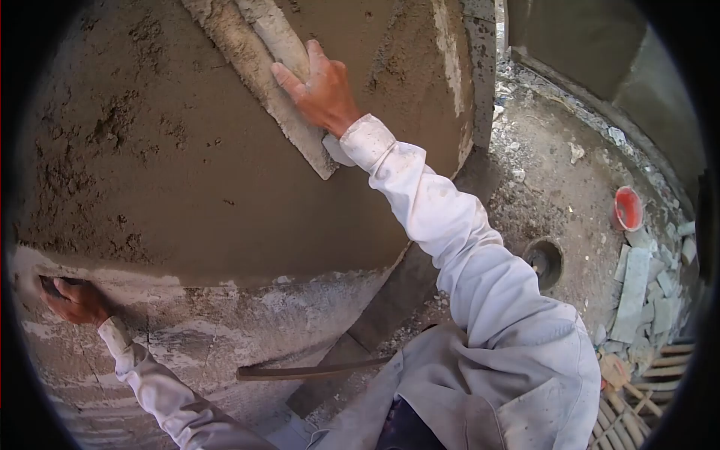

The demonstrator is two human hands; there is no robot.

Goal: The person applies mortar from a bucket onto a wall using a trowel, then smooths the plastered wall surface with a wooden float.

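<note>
Head view: the right hand [326, 94], fingers wrapped round the handle, is holding a long trowel [259, 79] against brown plaster [225, 202], seemingly smoothing it; the left hand [75, 304] is resting at a dark hole [52, 285], its grip unclear. The next stroke is probably needing even pressure.

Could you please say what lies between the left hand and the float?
In the head view, pale wall by the left hand, then brown plaster up to the float.

We can read no text, label, brand, number or sign, either beside the right hand [325, 94], around the left hand [77, 303], or farther from both.
</note>
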